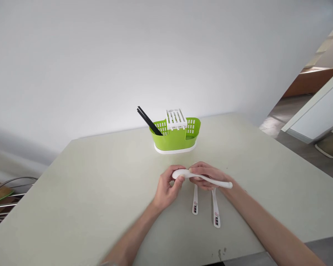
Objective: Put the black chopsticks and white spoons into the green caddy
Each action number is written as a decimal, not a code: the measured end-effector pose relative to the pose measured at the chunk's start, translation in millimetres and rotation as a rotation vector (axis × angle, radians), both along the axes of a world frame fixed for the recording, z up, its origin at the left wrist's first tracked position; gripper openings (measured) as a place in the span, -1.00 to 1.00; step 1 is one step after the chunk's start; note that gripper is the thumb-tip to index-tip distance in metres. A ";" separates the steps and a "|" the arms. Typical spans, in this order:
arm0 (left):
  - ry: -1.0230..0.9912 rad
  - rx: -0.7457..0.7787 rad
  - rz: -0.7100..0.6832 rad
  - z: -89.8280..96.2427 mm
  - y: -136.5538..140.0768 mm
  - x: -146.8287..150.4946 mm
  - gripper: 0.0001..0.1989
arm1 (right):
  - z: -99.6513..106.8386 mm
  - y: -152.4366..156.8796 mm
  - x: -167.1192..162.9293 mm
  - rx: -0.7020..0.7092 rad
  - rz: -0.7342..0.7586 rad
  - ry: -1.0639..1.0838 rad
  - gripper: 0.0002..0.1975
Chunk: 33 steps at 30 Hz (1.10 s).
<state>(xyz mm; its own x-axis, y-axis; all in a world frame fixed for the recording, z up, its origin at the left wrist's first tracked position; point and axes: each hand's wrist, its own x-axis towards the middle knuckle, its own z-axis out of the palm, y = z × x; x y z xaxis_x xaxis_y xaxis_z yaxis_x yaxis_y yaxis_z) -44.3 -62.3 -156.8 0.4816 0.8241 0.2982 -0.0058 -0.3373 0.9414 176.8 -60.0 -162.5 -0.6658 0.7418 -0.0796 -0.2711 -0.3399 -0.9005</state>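
A white spoon [215, 181] is held between both hands above the table, its bowl to the left and its handle pointing right. My left hand [168, 188] pinches the bowl between thumb and fingers. My right hand [207, 175] is closed around the neck of the same spoon. Below the right hand, two more white spoons lie on the table, a left spoon [195, 201] and a right spoon [215, 210]; printed marks show on their handles, and their upper ends are hidden behind the hand.
Beyond the hands stands a green utensil basket [174, 140] with a white slatted top [177, 119] and a white base. Black chopsticks [148, 120] lean out of its left side. The pale table [100, 184] meets a wall [127, 55]. A metal rack [8, 199] stands at the left.
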 end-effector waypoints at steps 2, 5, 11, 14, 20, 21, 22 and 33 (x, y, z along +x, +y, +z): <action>-0.026 -0.114 -0.026 1.0 2.7 0.7 -0.56 | -2.0 1.2 -0.9 0.011 0.005 0.034 -0.56; -0.085 -0.203 0.007 3.6 10.8 -1.1 -0.51 | -4.7 3.0 -1.6 0.008 0.004 0.145 -0.57; -0.306 -0.200 0.194 24.9 37.4 -29.5 -0.46 | 0.2 3.1 -1.5 -0.002 -0.195 0.327 -0.65; -0.391 -0.141 0.378 45.2 51.3 -52.4 -0.42 | 5.3 2.9 -2.5 0.009 -0.291 0.372 -0.70; -0.466 0.102 0.706 87.5 75.5 -82.9 -0.54 | 9.4 5.8 -3.5 -0.018 -0.402 0.452 -0.75; -0.430 0.139 0.730 92.7 79.3 -85.2 -0.57 | 9.4 6.5 -3.2 -0.034 -0.426 0.469 -0.77; -0.385 0.174 0.751 97.2 83.0 -86.8 -0.58 | 9.4 7.1 -2.8 -0.048 -0.450 0.487 -0.79; 0.085 0.275 0.764 121.2 101.0 -69.8 -0.62 | 15.6 5.3 -2.7 -0.071 -0.496 0.493 -0.79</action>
